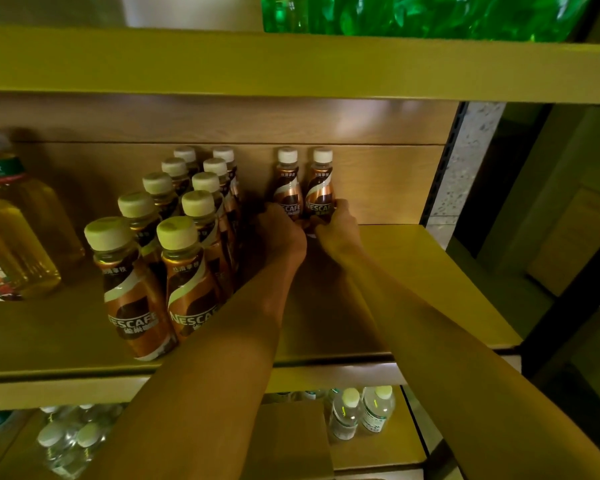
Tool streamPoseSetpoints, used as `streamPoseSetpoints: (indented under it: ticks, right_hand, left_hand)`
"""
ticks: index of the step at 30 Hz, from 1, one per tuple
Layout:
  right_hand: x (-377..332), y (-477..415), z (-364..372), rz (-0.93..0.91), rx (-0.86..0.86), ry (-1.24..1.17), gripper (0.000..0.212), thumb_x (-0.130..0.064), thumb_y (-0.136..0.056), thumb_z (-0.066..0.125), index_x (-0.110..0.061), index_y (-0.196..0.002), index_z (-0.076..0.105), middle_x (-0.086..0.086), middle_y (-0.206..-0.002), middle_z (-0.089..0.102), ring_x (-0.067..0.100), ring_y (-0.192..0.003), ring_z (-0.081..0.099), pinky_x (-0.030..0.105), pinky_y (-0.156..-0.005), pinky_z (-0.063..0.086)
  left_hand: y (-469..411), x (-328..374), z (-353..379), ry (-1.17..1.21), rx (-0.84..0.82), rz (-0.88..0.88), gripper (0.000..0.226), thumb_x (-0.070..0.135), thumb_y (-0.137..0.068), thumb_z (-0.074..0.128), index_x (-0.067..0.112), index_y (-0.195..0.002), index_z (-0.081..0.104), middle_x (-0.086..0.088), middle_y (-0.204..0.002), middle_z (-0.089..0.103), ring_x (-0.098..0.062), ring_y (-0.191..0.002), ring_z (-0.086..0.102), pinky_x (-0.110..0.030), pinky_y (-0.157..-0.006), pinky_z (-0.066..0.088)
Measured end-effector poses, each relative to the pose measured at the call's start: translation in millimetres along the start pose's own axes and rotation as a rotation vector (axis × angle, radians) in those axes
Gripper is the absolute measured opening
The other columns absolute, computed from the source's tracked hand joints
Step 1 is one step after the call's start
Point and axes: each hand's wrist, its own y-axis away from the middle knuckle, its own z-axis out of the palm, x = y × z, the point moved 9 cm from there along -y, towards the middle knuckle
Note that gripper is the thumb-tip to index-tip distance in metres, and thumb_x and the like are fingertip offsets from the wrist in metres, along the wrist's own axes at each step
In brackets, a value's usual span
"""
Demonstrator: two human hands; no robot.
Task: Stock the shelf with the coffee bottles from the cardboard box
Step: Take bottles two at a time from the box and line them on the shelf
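Two rows of brown Nescafe coffee bottles (pixel 174 237) with white caps stand on the wooden shelf (pixel 413 271), running from front to back. To their right, against the back panel, stand two more coffee bottles side by side. My left hand (pixel 281 233) grips the base of the left coffee bottle (pixel 287 181). My right hand (pixel 336 226) grips the base of the right coffee bottle (pixel 321 183). Both arms reach deep into the shelf. The cardboard box is not in view.
Large yellow drink bottles (pixel 11 230) stand at the shelf's left. Green bottles (pixel 413 15) fill the shelf above. Clear water bottles (pixel 361 414) sit on the shelf below. The shelf's right upright (pixel 444 161) lies close to the bottles I hold.
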Motion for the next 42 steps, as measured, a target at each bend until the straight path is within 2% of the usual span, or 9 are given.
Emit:
streamPoseSetpoints:
  ticks: [4, 11, 14, 20, 26, 31, 34, 38, 42]
  right_hand:
    - [-1, 0, 0, 0.001, -0.010, 0.057, 0.053, -0.005, -0.091, 0.062, -0.008, -0.138, 0.039, 0.011, -0.129, 0.059, 0.027, -0.117, 0.058, 0.029, -0.087, 0.049]
    - [-7, 13, -3, -0.028, -0.062, 0.121, 0.054, -0.023, -0.092, 0.062, -0.011, -0.139, 0.039, 0.011, -0.127, 0.060, 0.030, -0.113, 0.061, 0.049, -0.096, 0.052]
    - [-12, 28, -8, -0.067, -0.090, 0.343, 0.054, -0.033, -0.095, 0.056, -0.010, -0.141, 0.038, 0.012, -0.132, 0.056, 0.032, -0.119, 0.056, 0.050, -0.099, 0.049]
    - [-19, 78, -28, -0.189, -0.158, 0.830, 0.053, -0.031, -0.101, 0.044, -0.015, -0.150, 0.031, 0.013, -0.157, 0.031, 0.035, -0.148, 0.022, 0.051, -0.119, 0.024]
    - [-22, 136, -65, -0.221, -0.086, 0.779, 0.051, -0.046, -0.099, 0.041, -0.016, -0.140, 0.043, 0.012, -0.148, 0.045, 0.035, -0.140, 0.036, 0.054, -0.114, 0.028]
    - [-22, 194, -93, -0.219, -0.060, 0.748, 0.053, -0.048, -0.100, 0.041, -0.014, -0.140, 0.045, 0.013, -0.147, 0.047, 0.034, -0.140, 0.036, 0.050, -0.114, 0.031]
    - [-26, 235, -108, -0.255, 0.011, 0.655, 0.048, -0.045, -0.100, 0.046, -0.011, -0.133, 0.052, 0.014, -0.140, 0.054, 0.035, -0.136, 0.042, 0.049, -0.108, 0.040]
    - [-15, 290, -105, -0.289, -0.002, 0.602, 0.048, -0.037, -0.102, 0.048, -0.008, -0.140, 0.049, 0.012, -0.146, 0.050, 0.030, -0.141, 0.037, 0.043, -0.117, 0.030]
    - [43, 323, -66, -0.235, -0.118, 0.647, 0.056, -0.050, -0.100, 0.036, -0.017, -0.144, 0.046, 0.005, -0.151, 0.045, 0.024, -0.143, 0.034, 0.044, -0.116, 0.033]
  left_hand:
    - [-4, -1, 1, -0.037, 0.011, -0.008, 0.052, 0.018, -0.087, 0.073, 0.005, -0.132, 0.052, -0.016, -0.135, 0.054, -0.034, -0.128, 0.050, -0.046, -0.103, 0.046]
    - [4, 2, 0, -0.028, -0.088, -0.012, 0.062, 0.030, -0.081, 0.079, 0.004, -0.132, 0.055, -0.015, -0.131, 0.058, -0.032, -0.121, 0.056, -0.038, -0.092, 0.049]
    - [22, 8, -8, -0.046, -0.110, 0.037, 0.055, 0.032, -0.089, 0.069, 0.005, -0.134, 0.052, -0.014, -0.129, 0.059, -0.031, -0.117, 0.058, -0.031, -0.080, 0.046]
    - [73, 29, -31, -0.253, -0.152, 0.254, 0.054, 0.044, -0.092, 0.057, 0.010, -0.132, 0.050, -0.015, -0.123, 0.060, -0.035, -0.113, 0.059, -0.045, -0.090, 0.053]
    - [126, 36, -60, -0.426, -0.176, 0.368, 0.059, 0.054, -0.091, 0.049, 0.015, -0.136, 0.049, -0.009, -0.134, 0.054, -0.035, -0.129, 0.046, -0.047, -0.093, 0.048]
    - [186, 50, -90, -0.458, -0.169, 0.523, 0.064, 0.055, -0.092, 0.045, 0.013, -0.140, 0.050, -0.007, -0.154, 0.039, -0.033, -0.146, 0.025, -0.048, -0.115, 0.029]
    - [226, 50, -112, -0.431, -0.183, 0.565, 0.064, 0.055, -0.094, 0.045, 0.010, -0.139, 0.052, -0.007, -0.156, 0.035, -0.030, -0.148, 0.020, -0.047, -0.117, 0.025]
    - [270, 14, -132, -0.418, -0.247, 0.545, 0.059, 0.054, -0.097, 0.042, 0.017, -0.141, 0.048, -0.007, -0.156, 0.035, -0.026, -0.150, 0.017, -0.044, -0.116, 0.025]
    - [306, -61, -143, -0.446, -0.311, 0.451, 0.059, 0.056, -0.097, 0.040, 0.024, -0.147, 0.041, -0.002, -0.158, 0.033, -0.022, -0.150, 0.016, -0.044, -0.113, 0.030]
